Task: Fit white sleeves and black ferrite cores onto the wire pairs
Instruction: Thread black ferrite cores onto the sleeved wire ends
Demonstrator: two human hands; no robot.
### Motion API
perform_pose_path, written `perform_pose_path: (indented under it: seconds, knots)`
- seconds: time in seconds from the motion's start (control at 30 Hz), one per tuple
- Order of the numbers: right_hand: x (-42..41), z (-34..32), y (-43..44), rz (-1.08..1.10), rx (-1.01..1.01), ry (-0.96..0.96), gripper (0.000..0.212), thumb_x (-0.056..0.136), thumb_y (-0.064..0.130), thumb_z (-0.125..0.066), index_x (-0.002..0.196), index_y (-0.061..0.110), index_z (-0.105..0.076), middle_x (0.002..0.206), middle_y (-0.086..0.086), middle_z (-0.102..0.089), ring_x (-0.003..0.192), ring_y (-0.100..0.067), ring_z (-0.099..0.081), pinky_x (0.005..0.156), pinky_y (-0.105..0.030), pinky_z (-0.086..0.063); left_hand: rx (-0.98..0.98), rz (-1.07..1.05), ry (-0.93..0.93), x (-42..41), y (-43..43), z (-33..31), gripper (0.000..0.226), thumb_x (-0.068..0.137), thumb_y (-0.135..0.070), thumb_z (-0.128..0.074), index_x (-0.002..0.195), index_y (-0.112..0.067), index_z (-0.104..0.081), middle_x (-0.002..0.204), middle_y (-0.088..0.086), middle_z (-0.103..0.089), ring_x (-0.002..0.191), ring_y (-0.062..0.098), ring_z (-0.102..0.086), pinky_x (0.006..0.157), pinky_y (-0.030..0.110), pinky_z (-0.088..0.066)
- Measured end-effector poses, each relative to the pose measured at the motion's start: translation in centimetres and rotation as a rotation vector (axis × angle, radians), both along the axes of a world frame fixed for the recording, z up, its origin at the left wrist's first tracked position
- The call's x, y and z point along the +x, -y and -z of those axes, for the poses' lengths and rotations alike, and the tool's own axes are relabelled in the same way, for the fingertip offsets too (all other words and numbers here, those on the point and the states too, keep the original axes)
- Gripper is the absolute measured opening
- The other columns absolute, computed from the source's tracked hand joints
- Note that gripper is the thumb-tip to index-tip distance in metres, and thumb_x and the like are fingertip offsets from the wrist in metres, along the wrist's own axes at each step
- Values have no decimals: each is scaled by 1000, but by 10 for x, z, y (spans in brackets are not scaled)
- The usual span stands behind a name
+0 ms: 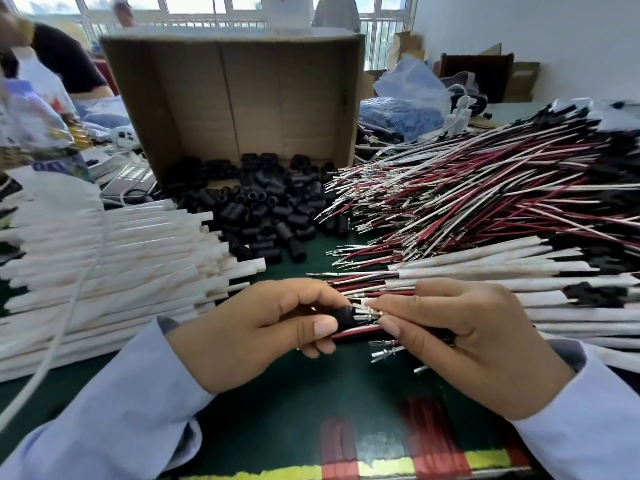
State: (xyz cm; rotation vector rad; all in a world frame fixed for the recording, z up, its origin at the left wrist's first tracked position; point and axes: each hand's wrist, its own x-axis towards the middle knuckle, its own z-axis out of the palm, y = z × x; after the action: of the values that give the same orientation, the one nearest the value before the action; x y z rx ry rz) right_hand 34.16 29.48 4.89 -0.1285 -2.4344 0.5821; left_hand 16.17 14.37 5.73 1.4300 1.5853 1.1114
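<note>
Viewing from the head camera: the left grip (263, 323) pinches a black cylindrical ferrite core (346, 315) between thumb and fingers, above the dark green counter (311, 403). The right grip (460, 334) pinches a metal-tipped red-and-white wire pair (369, 311), whose terminals sit at the core's mouth. Loose black cores (270, 216) lie heaped before a brown cardboard box (235, 98). Flat white sleeves (104, 271) are stacked at left.

Cardboard box (242, 98), blue plastic bag (401, 116) behind.
</note>
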Motion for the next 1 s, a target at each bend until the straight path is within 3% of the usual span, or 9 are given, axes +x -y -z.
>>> perform_pose_path:
  seconds: [0.17,0.3,0.53,0.8,0.9,1.0]
  knots:
    - [0,0,3,-10,1,-43,21,88,34,-60,100,27,-75,59,17,-53,52,-8,-53,42,-29,-42,10,-35,0,0,1,2,27,83,-25,-55,106,-13,-63,87,-3,-67,79,11,-68,74,23,-53]
    - [0,3,0,-8,-20,49,22,89,39,-56,95,29,-75,56,8,-60,53,-11,-58,44,-31,-46,-5,-28,-31,0,1,2,24,82,-27,-55,103,-18,-63,88,-11,-67,81,10,-70,74,18,-52]
    - [-3,7,3,100,20,146,24,87,44,-53,90,30,-73,58,5,-62,58,-11,-60,49,-33,-48,69,-46,-328,1,-1,4,15,90,-32,-58,101,-26,-65,86,-12,-65,79,7,-67,71,15,-50]
    - [-4,2,7,6,-186,56,19,87,37,-60,93,29,-76,64,12,-65,63,-11,-62,53,-36,-48,204,-129,-224,3,-3,0,15,79,-28,-70,94,-26,-72,83,-7,-70,74,8,-66,66,13,-49]
    - [-5,-2,10,30,-161,118,17,84,38,-60,87,29,-73,60,14,-60,60,-10,-59,55,-35,-46,198,-121,-158,6,-4,2,17,74,-26,-73,91,-24,-74,77,-3,-71,67,8,-66,63,17,-50]
    - [-4,-5,13,72,-120,272,25,74,48,-58,93,33,-61,61,8,-60,59,-10,-55,58,-33,-46,192,-126,0,12,-7,7,21,70,-22,-79,90,-18,-74,76,2,-72,65,10,-67,62,18,-52]
